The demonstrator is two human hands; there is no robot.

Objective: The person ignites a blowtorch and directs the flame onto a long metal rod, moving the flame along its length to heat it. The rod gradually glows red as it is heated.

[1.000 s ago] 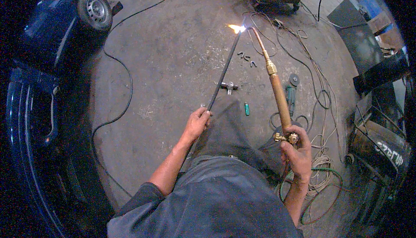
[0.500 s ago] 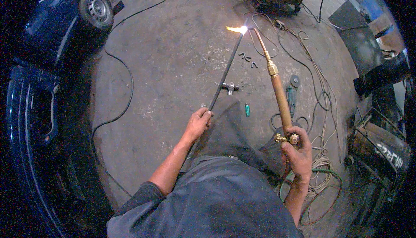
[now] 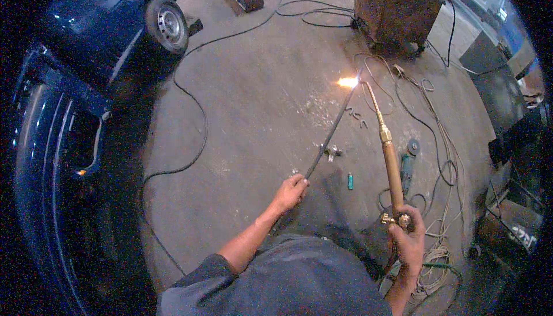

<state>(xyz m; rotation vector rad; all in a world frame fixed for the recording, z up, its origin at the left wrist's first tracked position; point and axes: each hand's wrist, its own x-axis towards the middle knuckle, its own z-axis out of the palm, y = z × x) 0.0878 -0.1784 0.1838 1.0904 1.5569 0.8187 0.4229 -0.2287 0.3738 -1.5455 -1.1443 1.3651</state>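
My left hand (image 3: pixel 291 192) is closed round the near end of a long dark metal rod (image 3: pixel 332 133), which slants up and away to the right. In my right hand (image 3: pixel 408 232) is a gas torch (image 3: pixel 392 169) with a brass-coloured handle, gripped at its valve knobs. The torch's bent copper nozzle meets the rod's far tip, where a bright orange-white flame (image 3: pixel 348 82) streams to the left. Beneath the rod on the floor lies a hammer (image 3: pixel 332 152), its handle partly hidden. A green lighter (image 3: pixel 350 181) and several small bent metal pieces (image 3: pixel 357 117) rest nearby.
An angle grinder (image 3: pixel 408 166) lies on the concrete floor beside the torch. Hoses and cables (image 3: pixel 443 143) run along the right, coiled near my right forearm. A rusty wheeled cabinet (image 3: pixel 394 14) stands far off. To the left are a blue car (image 3: pixel 98 22) and a loose bumper (image 3: pixel 49 143).
The whole view has shifted, so everything appears lower and further right. Both hands keep their grips on the rod and torch, and the flame still plays on the rod's tip.
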